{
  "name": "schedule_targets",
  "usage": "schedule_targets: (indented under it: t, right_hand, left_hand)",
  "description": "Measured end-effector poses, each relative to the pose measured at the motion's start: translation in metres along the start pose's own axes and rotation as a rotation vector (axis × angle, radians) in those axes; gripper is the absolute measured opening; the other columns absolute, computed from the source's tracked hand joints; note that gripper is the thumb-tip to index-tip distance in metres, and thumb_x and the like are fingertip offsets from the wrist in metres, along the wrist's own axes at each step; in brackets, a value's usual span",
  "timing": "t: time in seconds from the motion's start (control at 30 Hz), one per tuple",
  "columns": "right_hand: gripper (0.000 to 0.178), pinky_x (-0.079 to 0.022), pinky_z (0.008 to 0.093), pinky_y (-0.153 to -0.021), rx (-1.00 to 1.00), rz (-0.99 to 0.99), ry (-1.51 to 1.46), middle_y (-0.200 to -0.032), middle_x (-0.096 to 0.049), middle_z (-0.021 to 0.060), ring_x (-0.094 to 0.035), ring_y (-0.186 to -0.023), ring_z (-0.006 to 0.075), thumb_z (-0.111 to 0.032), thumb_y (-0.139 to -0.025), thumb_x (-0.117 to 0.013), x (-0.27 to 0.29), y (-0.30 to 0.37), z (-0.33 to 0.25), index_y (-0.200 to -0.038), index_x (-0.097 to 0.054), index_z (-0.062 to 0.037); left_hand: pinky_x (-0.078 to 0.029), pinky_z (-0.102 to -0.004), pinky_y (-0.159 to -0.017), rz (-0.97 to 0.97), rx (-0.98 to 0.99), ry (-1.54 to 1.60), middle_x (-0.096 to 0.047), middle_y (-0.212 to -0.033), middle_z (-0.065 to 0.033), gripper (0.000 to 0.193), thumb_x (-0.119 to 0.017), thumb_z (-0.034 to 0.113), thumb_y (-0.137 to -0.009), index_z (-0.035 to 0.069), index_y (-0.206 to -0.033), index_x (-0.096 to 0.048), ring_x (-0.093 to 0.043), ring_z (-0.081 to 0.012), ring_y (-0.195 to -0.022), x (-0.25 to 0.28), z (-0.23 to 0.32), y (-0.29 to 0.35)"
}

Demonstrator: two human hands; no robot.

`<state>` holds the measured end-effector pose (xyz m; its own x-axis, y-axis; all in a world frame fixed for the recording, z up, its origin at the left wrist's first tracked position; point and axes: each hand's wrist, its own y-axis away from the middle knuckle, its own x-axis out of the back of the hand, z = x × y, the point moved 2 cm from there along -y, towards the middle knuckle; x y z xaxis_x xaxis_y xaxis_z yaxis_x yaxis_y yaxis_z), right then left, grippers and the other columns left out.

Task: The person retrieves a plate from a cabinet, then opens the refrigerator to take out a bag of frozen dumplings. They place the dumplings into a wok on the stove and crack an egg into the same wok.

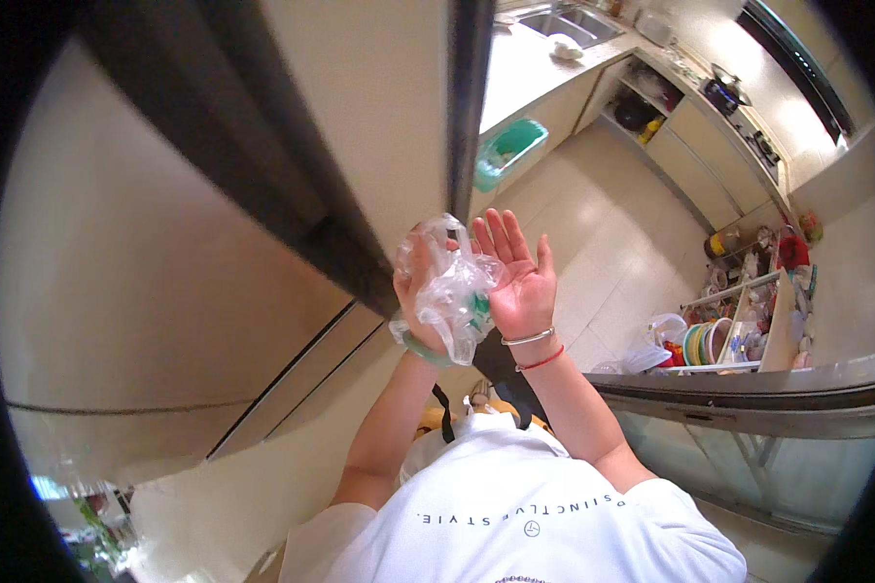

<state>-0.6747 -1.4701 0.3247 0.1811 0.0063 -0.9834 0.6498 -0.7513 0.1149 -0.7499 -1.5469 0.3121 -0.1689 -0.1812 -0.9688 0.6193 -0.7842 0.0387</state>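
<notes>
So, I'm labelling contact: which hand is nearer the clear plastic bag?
Left hand, partly covered by the clear plastic bag; the right hand is open at its right edge.

Head view: worn on the head, left one of a side-by-side fisheye pair, upright and unmirrored.
Direction: steeply downward, reaching forward toward the upper edge.
White cloth T-shirt with dark lettering (564,486): very near, seen from above along the lower edge.
Bare left hand (410,282) and bare right hand (523,293): near, close to the centre, viewed from above.
Broad, pale, smooth panel (156,272): near, filling much of the left side.
Rectangular steel sink (581,21): much farther off, seen obliquely at the top, in the pale countertop (520,78).
Rim: round and black, bending straight edges.
</notes>
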Motion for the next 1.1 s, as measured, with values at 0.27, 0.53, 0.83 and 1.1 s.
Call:
schedule_targets:
  t: [0.27, 0.53, 0.83, 1.1]
  right_hand:
    - [0.063, -0.029, 0.0466, -0.107, 0.264, -0.083, 0.119, -0.133, -0.043, 0.0126, -0.039, -0.124, 0.0268, -0.055, -0.088, -0.048, -0.011, -0.057, -0.135, -0.129, -0.043, -0.0066]
    - [0.069, -0.027, 0.0490, -0.108, 0.381, -0.167, -0.060, -0.139, -0.040, 0.0106, -0.034, -0.130, 0.0282, -0.061, -0.090, -0.033, -0.008, -0.182, -0.255, -0.134, -0.037, -0.0074]
    - [0.068, -0.027, 0.0483, -0.108, 0.358, -0.246, -0.014, -0.136, -0.045, 0.0114, -0.037, -0.128, 0.0284, -0.061, -0.091, -0.031, -0.033, -0.356, -0.325, -0.130, -0.044, -0.0065]
    - [0.071, -0.030, 0.0489, -0.104, 0.187, -0.270, -0.012, -0.135, -0.047, 0.0114, -0.040, -0.126, 0.0289, -0.064, -0.090, -0.028, -0.033, -0.545, -0.344, -0.127, -0.048, -0.0073]
  left_hand:
    - [-0.047, -0.0376, -0.086, -0.128, 0.368, 0.057, -0.063, -0.100, -0.0035, 0.060, -0.047, 0.064, -0.084, 0.014, -0.114, -0.058, -0.059, -0.0196, -0.093, -0.070, -0.125, -0.105]
    - [-0.040, -0.0365, -0.093, -0.042, 0.363, -0.032, -0.051, -0.114, -0.0043, 0.084, -0.043, 0.074, -0.079, 0.005, -0.127, -0.047, -0.050, -0.0216, -0.103, -0.134, -0.228, -0.229]
    - [-0.037, -0.0399, -0.098, -0.201, 0.297, 0.029, -0.045, -0.122, -0.0053, 0.080, -0.046, 0.071, -0.080, 0.012, -0.133, -0.042, -0.046, -0.0228, -0.110, -0.160, -0.285, -0.404]
    - [-0.033, -0.0417, -0.102, -0.080, 0.045, -0.057, -0.047, -0.122, -0.0091, 0.085, -0.042, 0.072, -0.081, 0.003, -0.129, -0.046, -0.045, -0.0256, -0.114, -0.159, -0.295, -0.567]
